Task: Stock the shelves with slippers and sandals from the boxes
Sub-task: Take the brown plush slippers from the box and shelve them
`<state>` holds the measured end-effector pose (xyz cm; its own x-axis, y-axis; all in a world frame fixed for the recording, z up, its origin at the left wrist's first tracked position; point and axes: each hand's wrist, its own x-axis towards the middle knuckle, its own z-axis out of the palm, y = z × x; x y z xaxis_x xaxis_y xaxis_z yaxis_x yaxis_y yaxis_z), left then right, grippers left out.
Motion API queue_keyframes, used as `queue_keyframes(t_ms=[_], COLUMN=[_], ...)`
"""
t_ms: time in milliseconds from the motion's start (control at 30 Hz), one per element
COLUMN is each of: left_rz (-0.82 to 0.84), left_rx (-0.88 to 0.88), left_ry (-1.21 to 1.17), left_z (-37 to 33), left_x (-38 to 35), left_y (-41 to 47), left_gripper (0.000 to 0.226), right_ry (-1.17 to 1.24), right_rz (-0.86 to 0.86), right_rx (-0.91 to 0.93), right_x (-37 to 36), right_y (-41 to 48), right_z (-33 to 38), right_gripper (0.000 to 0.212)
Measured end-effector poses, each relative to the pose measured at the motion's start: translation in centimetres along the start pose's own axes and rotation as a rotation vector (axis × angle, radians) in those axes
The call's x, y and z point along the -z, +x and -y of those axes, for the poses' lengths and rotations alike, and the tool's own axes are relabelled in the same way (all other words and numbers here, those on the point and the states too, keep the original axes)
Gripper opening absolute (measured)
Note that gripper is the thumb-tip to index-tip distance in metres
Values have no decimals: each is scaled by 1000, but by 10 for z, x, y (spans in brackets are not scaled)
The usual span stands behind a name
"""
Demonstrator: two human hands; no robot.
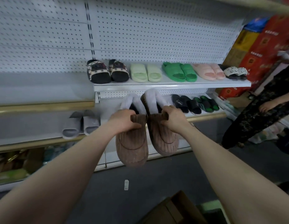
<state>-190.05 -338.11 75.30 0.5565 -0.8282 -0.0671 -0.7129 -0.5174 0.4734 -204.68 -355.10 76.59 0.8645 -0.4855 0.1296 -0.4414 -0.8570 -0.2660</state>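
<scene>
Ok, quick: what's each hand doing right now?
Left hand: grips the left brown slipper.
Right hand: grips the right brown slipper.

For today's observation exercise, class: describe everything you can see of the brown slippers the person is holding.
The brown slippers are a closed-toe pair with ribbed, corduroy-like uppers and pale fluffy lining showing at the openings. They hang toes down in the air in front of the shelves, side by side and seemingly touching. The left hand grips the upper edge of one, and the right hand grips the other. Neither slipper rests on a shelf yet.
</scene>
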Motion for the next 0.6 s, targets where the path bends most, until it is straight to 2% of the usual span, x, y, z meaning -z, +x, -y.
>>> queue_keyframes(t_ms=[233,433,600], left_rz=[-49,-196,-212], left_rx=[91,143,234], left_ry=[4,-66,-94], left_z=[82,128,155], left_x=[30,50,60], left_y=[-26,-52,-70], left_gripper=[24,30,28], right_ry=[16,-9,25], right_rz=[93,158,182], right_rx=[64,163,259], right_x=[-32,-45,-66], right_y=[32,63,84], right_z=[82,136,165], right_gripper=[22,17,22])
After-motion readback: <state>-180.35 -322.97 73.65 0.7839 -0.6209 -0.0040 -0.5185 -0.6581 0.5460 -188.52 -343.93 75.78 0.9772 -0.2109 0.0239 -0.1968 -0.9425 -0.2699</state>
